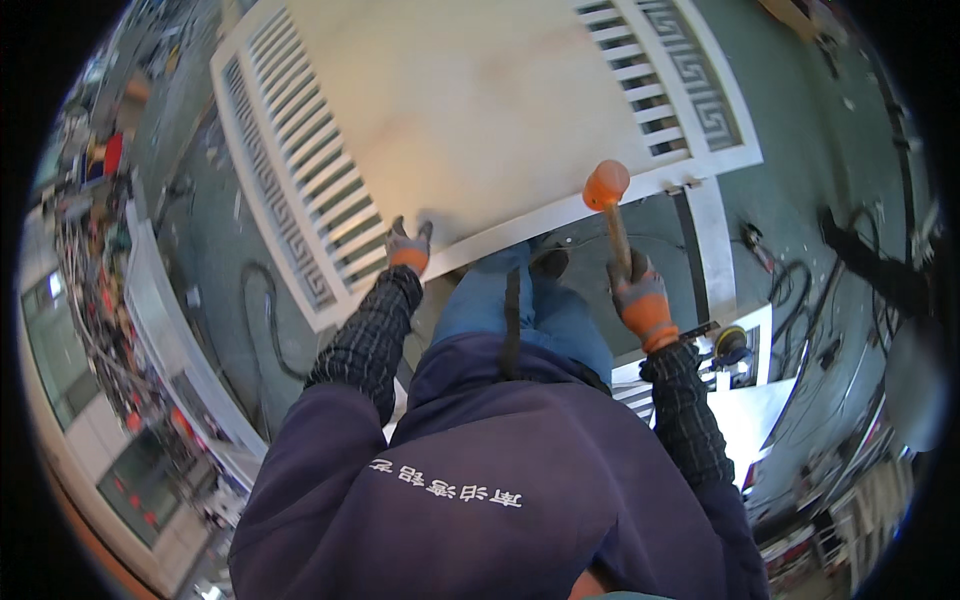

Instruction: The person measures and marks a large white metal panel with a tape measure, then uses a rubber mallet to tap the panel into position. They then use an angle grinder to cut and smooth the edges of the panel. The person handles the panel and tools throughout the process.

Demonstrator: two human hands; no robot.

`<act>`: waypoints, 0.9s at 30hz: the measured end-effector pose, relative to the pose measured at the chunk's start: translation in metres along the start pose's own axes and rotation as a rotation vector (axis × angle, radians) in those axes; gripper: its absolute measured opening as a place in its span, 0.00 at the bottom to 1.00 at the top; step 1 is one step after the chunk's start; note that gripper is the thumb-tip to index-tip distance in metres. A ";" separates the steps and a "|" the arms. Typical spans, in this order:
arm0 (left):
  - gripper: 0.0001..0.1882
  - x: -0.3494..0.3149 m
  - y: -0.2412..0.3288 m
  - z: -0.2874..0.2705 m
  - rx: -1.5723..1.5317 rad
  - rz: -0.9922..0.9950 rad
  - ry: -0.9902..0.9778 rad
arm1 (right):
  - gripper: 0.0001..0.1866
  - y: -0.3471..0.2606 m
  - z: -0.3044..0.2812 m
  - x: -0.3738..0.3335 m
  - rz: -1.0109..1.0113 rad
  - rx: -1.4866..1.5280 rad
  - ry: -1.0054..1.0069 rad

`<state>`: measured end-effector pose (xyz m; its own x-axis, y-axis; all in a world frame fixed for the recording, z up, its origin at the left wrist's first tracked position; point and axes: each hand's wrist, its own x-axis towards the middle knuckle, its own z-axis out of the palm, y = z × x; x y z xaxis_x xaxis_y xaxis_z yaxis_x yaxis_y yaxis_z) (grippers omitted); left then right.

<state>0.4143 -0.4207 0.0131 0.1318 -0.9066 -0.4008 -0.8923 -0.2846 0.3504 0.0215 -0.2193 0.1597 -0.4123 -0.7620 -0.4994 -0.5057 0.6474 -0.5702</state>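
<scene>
A large white metal panel (470, 110) lies in front of me, with slatted strips and key-patterned borders along its left and right sides. My left hand (409, 247), in a grey and orange glove, rests with fingers apart at the panel's near edge, by the left slats. In my right hand (642, 300), gloved the same way, is a mallet (607, 186) with an orange head and a wooden handle. The fingers wrap round the lower handle. The mallet's head is up beside the panel's near right edge; whether it touches the panel I cannot tell.
A pale metal strip (712, 250) runs under the panel's near right corner. Near my right forearm is a round yellow and black tool (731, 343) on a white slatted piece. Dark cables (790, 300) lie on the green floor at right, and a hose (262, 310) curls at left.
</scene>
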 end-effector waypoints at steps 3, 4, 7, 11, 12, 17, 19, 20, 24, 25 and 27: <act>0.49 0.056 -0.106 -0.022 -0.236 -0.215 0.098 | 0.22 -0.040 0.018 0.036 -0.042 -0.017 -0.156; 0.48 0.058 -0.111 -0.014 -0.278 -0.185 0.106 | 0.22 -0.039 0.023 0.045 -0.055 -0.074 -0.167; 0.47 0.062 -0.136 0.000 -0.196 -0.248 0.102 | 0.23 -0.034 0.042 0.057 -0.078 -0.229 -0.227; 0.46 0.056 -0.089 0.013 -0.090 -0.302 -0.077 | 0.22 -0.033 0.043 0.060 0.009 -0.369 -0.279; 0.46 0.050 -0.080 0.011 -0.035 -0.320 -0.102 | 0.21 -0.044 0.037 0.061 0.017 -0.373 -0.294; 0.42 0.054 -0.116 0.020 -0.145 -0.353 0.123 | 0.20 -0.181 -0.031 0.099 -0.122 -0.117 -0.180; 0.39 0.051 -0.108 0.004 -0.288 -0.366 0.109 | 0.19 -0.198 -0.071 0.126 -0.557 0.052 -0.025; 0.37 0.054 -0.096 0.005 -0.284 -0.364 0.085 | 0.19 -0.152 -0.067 0.144 -0.626 0.147 -0.030; 0.33 0.070 -0.117 0.012 -0.347 -0.168 -0.032 | 0.26 -0.023 -0.002 0.119 -0.297 -0.091 0.068; 0.31 0.068 -0.108 0.011 -0.349 -0.220 0.029 | 0.27 -0.012 0.014 0.099 -0.104 -0.519 -0.017; 0.26 0.058 -0.091 -0.001 -0.372 -0.261 0.026 | 0.25 -0.037 0.013 0.078 0.246 -0.710 -0.337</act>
<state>0.5036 -0.4476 -0.0414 0.3467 -0.7959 -0.4963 -0.6126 -0.5928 0.5228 0.0184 -0.3024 0.1336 -0.3814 -0.4811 -0.7894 -0.8361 0.5438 0.0726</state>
